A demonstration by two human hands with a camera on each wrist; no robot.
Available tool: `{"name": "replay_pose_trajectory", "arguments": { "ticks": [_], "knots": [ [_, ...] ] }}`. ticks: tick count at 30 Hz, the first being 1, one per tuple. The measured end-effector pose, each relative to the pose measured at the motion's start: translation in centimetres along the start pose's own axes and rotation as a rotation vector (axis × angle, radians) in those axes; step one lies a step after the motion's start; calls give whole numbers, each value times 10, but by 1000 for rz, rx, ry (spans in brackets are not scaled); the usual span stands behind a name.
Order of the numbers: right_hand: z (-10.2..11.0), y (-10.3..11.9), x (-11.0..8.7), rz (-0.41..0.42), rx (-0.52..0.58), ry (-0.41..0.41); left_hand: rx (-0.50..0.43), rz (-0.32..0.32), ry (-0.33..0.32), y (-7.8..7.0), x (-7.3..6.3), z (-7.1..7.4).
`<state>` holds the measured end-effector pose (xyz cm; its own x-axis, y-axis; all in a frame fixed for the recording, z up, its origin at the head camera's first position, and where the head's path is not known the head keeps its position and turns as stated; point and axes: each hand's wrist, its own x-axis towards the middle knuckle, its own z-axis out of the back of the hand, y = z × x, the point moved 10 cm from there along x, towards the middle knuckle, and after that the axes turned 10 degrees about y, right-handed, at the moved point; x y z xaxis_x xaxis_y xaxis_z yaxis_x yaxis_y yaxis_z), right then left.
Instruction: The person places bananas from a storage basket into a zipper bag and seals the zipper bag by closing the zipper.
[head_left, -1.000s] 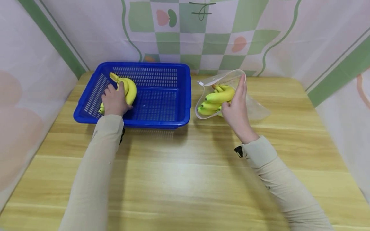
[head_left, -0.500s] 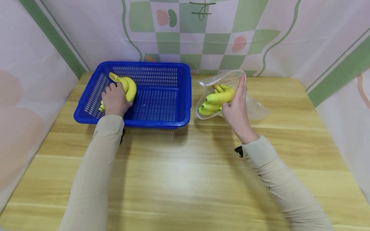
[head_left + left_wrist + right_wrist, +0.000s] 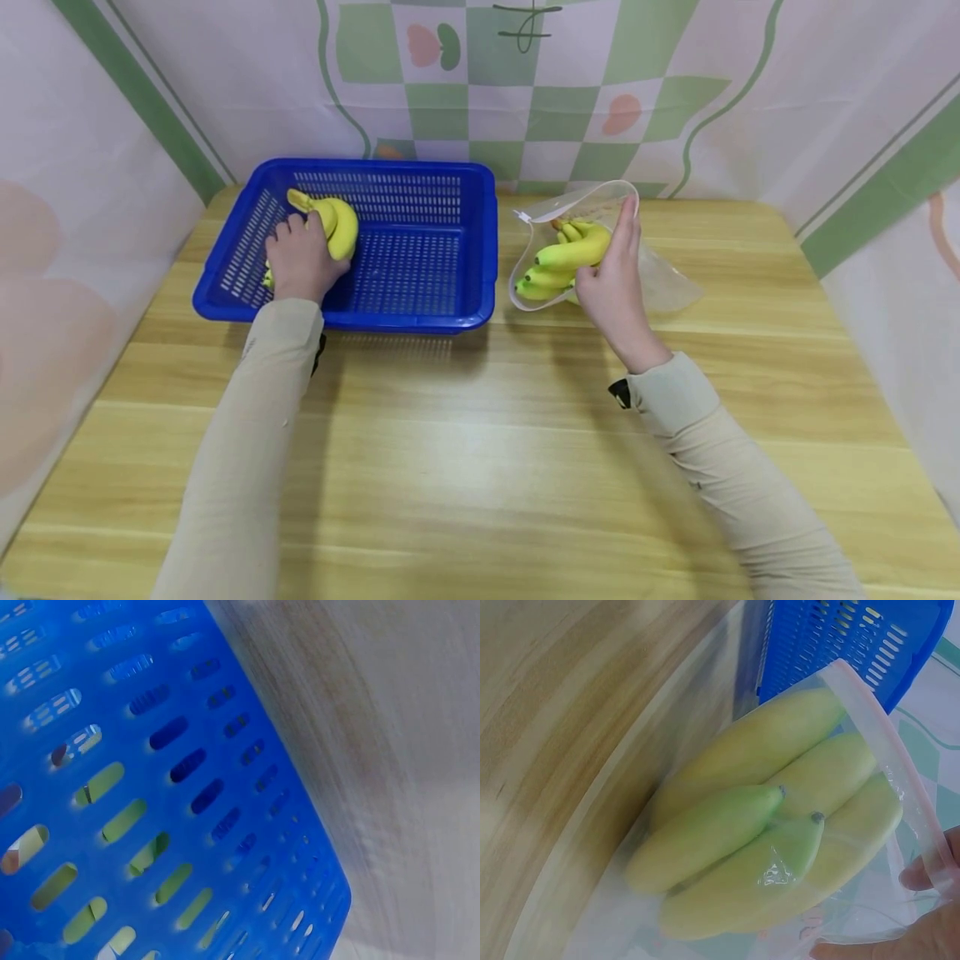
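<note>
My left hand [image 3: 297, 257] reaches into the blue plastic basket [image 3: 408, 320] and grips a bunch of yellow bananas [image 3: 344, 231] at its left end. The fingertips are hidden among the fruit. Only the slotted basket wall [image 3: 161, 765] fills the left wrist view, with yellow-green showing through some slots. At the right, my right hand [image 3: 617, 287] holds the rim of a clear zip bag [image 3: 667, 279], its mouth spread toward the basket. Several green-tipped bananas [image 3: 573, 252] lie inside the bag. The right wrist view has these bananas [image 3: 712, 832] behind the film, beside the thumb and fingers.
The basket and bag stand side by side near the back of a wooden table [image 3: 465, 467], with a narrow gap between them. A printed cloth backdrop [image 3: 495, 108] rises behind them and along both sides.
The banana bunch has shifted slightly to the right and turned a little in my left hand, still within the basket. My right hand and the bag stay in place.
</note>
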<state>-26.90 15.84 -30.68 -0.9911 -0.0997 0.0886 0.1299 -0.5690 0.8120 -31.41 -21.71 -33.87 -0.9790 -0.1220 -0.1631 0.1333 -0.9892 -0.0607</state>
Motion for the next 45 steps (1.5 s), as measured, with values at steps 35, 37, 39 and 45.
{"name": "replay_pose_trajectory", "arguments": {
  "ticks": [35, 37, 39, 45],
  "knots": [
    [-1, -2, 1, 8, 6, 0, 27, -17, 28, -2, 5, -2],
    [-1, -3, 2, 7, 7, 1, 30, -18, 29, -3, 6, -2],
    [-1, -3, 2, 6, 7, 0, 31, -21, 23, -3, 6, -1],
    [-1, -3, 2, 2, 5, 0, 33, -26, 4, -3, 6, -1]
  ]
}}
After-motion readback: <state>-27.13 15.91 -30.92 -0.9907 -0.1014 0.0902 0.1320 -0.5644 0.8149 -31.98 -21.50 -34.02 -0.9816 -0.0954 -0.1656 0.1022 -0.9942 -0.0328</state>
